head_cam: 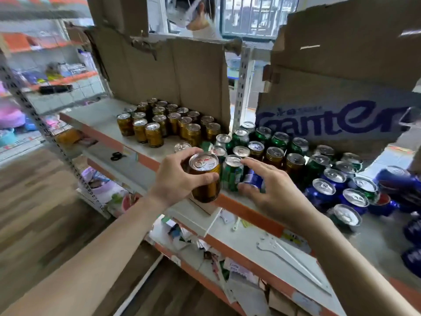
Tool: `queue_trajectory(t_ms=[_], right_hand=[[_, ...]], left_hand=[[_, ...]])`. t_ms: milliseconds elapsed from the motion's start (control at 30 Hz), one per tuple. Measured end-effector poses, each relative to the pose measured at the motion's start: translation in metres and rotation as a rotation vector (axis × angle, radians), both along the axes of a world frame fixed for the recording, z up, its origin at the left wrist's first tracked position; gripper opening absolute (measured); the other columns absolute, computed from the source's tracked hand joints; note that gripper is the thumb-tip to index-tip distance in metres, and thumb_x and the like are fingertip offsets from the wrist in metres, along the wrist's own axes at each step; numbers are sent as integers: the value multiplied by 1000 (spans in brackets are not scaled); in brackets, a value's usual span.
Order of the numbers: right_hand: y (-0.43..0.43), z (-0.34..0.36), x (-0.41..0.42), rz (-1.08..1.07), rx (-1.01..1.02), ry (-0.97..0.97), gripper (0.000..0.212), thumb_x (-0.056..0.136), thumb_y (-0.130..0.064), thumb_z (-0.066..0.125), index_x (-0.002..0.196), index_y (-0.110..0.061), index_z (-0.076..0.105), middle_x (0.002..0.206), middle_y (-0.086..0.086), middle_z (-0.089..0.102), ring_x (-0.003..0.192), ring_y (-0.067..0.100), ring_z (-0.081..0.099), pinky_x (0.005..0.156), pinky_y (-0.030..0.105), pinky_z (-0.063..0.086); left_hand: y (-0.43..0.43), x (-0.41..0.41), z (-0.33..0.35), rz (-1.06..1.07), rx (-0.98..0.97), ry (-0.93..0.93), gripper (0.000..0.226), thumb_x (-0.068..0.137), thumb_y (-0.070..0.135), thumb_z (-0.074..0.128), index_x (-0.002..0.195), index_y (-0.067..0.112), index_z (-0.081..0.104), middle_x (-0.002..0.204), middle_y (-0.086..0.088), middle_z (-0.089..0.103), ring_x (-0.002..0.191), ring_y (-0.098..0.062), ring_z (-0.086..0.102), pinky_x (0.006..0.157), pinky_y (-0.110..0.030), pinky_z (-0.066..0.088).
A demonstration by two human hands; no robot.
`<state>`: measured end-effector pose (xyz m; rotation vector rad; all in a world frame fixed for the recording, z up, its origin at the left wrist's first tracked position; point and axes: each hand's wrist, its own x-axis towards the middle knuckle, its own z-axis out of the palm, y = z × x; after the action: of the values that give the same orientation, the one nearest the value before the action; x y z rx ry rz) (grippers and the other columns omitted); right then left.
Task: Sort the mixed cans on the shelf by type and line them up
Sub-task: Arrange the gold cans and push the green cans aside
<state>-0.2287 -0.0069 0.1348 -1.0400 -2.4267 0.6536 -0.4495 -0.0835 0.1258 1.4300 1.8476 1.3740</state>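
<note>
Action at the front edge of the shelf (100,117): the left grip (175,176) has a gold can (205,181) wrapped in thumb and fingers, lifted clear of the board and tilted, its pull-tab top facing up, right over the orange lip. Just beside it stands a green can (231,176), and next to that a blue can (255,179) sits under the right grip (273,190), which is spread loose, fingers straight above the can and thumb low beside it; whether it actually touches, I cannot tell. Back left, a tidy block of gold cans (164,124) stands upright in rows against a cardboard box (177,76). To the right it is a jumble: green cans (280,139) at the back near a cardboard sheet with blue lettering (341,92), a few gold ones mixed among them, and blue cans (323,192) crowding the near right, some lying on their sides at the far edge. On the shelf below lie black scissors (117,155), a heap of loose papers (205,242) and a white metal bracket (289,252).
</note>
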Motion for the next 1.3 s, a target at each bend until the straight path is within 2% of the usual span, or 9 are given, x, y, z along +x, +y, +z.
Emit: queue_trajectory(t_ms=[167, 367, 500, 567, 667, 767, 1000, 1167, 1300], right_hand=[[-1, -2, -106, 44, 19, -20, 65, 90, -49, 61, 149, -33, 37, 153, -11, 39, 141, 12, 33, 117, 43, 30], [1, -12, -207, 47, 38, -86, 65, 92, -48, 60, 150, -33, 35, 155, -12, 36, 141, 11, 32, 118, 36, 26], [6, -15, -237, 4, 48, -143, 65, 93, -48, 59, 151, -30, 34, 157, -11, 33, 143, 11, 27, 108, 20, 14], [12, -17, -246, -19, 34, -166, 65, 94, -48, 58, 151, -30, 34, 157, -11, 32, 144, 11, 27, 105, 20, 12], [23, -19, -255, -44, 18, -179, 64, 94, -48, 58, 151, -31, 35, 157, -12, 33, 143, 13, 28, 106, 21, 17], [40, -20, -262, -85, 4, -174, 64, 93, -48, 59, 150, -31, 37, 156, -11, 34, 143, 15, 29, 114, 30, 21], [109, -27, -273, -97, 14, -183, 64, 93, -47, 58, 150, -26, 38, 157, -6, 35, 144, 15, 29, 117, 32, 21], [158, -34, -280, -94, 22, -204, 65, 93, -50, 56, 150, -26, 37, 158, -6, 33, 146, 16, 26, 120, 42, 22], [182, -40, -284, -92, 23, -230, 66, 93, -50, 56, 151, -26, 35, 158, -7, 32, 146, 14, 23, 121, 37, 19]], left_hand=[[-13, -100, -5, 14, -16, 1, 54, 67, 11, 89, 114, 17, 63, 101, 16, 64, 88, 17, 61, 72, -4, 47], [-13, -204, -16, 24, -41, 49, 64, 67, 21, 91, 124, 14, 63, 103, 14, 63, 90, 17, 57, 74, 1, 42], [-1, -243, -22, -17, -55, 66, 63, 68, 22, 90, 124, 16, 61, 100, 19, 58, 91, 15, 53, 72, 3, 40], [12, -257, -26, -43, -77, 73, 59, 68, 24, 90, 119, 19, 61, 99, 20, 59, 90, 13, 55, 71, 3, 41], [35, -268, -32, -46, -91, 87, 66, 65, 33, 91, 123, 16, 63, 108, 7, 66, 98, 1, 61, 76, -3, 47], [62, -272, -37, -52, -90, 142, 72, 63, 44, 91, 124, 18, 64, 114, 4, 68, 106, -10, 63, 89, -20, 52], [140, -271, -35, -88, -82, 288, 62, 64, 38, 90, 117, 17, 66, 101, 7, 67, 96, -8, 61, 82, -14, 47], [195, -274, -35, -97, -143, 379, 74, 63, 42, 90, 125, 13, 63, 110, -1, 68, 104, -18, 61, 87, -31, 49], [225, -277, -38, -89, -223, 468, 63, 66, 46, 88, 117, 17, 66, 109, -3, 69, 106, -23, 57, 80, -28, 40]])
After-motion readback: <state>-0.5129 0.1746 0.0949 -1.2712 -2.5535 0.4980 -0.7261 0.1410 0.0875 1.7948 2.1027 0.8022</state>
